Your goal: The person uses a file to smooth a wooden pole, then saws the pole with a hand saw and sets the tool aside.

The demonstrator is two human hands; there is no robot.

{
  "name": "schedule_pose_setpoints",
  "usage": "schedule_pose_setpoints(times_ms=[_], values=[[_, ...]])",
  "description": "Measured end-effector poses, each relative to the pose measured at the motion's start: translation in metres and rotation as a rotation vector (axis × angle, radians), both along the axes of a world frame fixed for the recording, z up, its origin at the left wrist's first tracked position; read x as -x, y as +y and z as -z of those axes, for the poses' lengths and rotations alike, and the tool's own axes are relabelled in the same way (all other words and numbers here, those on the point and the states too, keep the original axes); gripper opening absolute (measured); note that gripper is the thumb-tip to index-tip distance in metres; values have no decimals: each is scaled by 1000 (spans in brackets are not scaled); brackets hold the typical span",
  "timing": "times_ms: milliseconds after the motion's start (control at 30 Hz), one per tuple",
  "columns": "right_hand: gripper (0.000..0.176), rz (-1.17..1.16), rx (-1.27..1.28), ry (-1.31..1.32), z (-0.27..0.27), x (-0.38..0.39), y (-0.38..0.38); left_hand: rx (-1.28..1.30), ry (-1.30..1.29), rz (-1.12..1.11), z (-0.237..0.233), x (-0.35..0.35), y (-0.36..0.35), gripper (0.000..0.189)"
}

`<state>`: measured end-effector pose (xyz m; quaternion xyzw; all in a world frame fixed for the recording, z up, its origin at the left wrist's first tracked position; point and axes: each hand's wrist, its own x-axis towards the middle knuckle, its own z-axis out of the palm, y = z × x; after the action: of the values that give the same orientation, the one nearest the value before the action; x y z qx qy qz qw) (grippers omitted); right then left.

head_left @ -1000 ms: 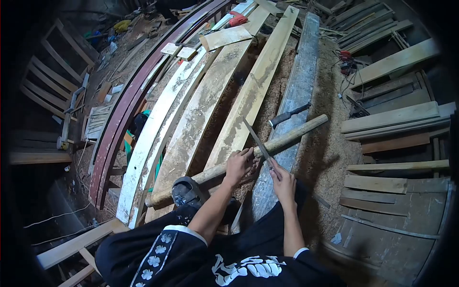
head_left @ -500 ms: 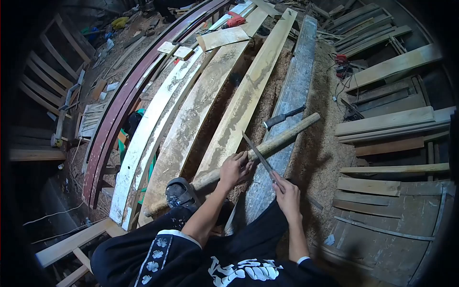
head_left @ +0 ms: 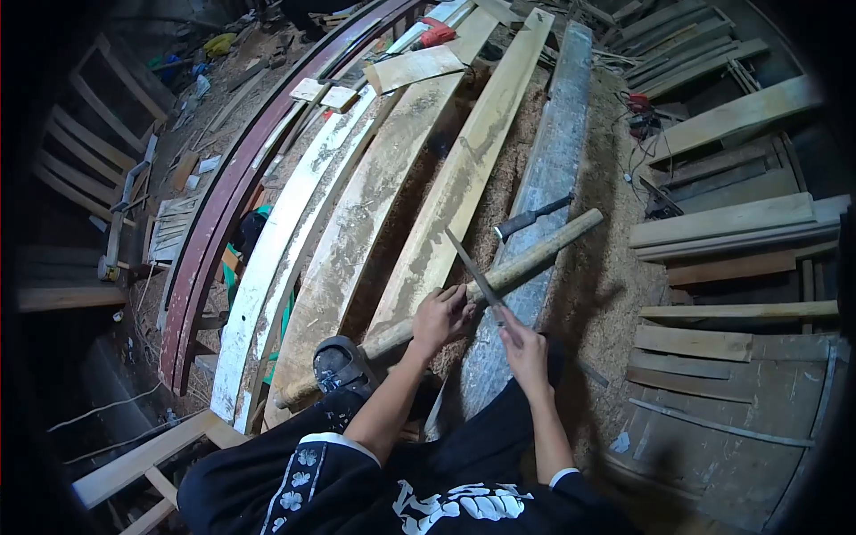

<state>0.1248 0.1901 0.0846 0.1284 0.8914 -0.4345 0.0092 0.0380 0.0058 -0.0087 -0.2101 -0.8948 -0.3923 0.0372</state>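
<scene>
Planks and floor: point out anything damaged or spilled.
The white plank looks worn: its paint is patchy with dark scuffs. Loose debris, likely wood shavings, lies scattered beside the grey plank under the pole, looking unswept.

The pole (head_left: 553, 242) is matt wood, the blade (head_left: 465, 257) dull metal, the white-painted plank (head_left: 278, 259) rough.

A pole (head_left: 539, 253) lies across the planks (head_left: 473, 160), a loose tool (head_left: 533, 217) just beyond.
</scene>
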Motion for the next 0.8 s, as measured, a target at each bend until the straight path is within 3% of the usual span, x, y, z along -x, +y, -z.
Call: schedule_pose_setpoints(times_ms=[67, 200, 567, 600, 700, 767, 800], values=[[41, -105, -78, 170, -6, -1, -8, -32, -42, 15, 3, 5, 0, 46], [35, -39, -14, -7, -41, -23, 6, 17, -20, -4, -1, 4, -1, 45], [41, -96, -126, 115, -10, 0, -7, -87, 0, -8, 6, 1, 0, 43], [40, -73, -111, 2, -21, 8, -6, -40, -20, -6, -3, 1, 0, 44], [39, -44, 48, -20, -11, 16, 4, -40, -6, -26, -2, 3, 2, 46], [41, -50, 1, 56, -2, 6, 7, -21, -68, 20, -11, 4, -1, 43], [40, 0, 112, 75, 5, -5, 1, -30, -45, 20, -6, 4, -1, 44]])
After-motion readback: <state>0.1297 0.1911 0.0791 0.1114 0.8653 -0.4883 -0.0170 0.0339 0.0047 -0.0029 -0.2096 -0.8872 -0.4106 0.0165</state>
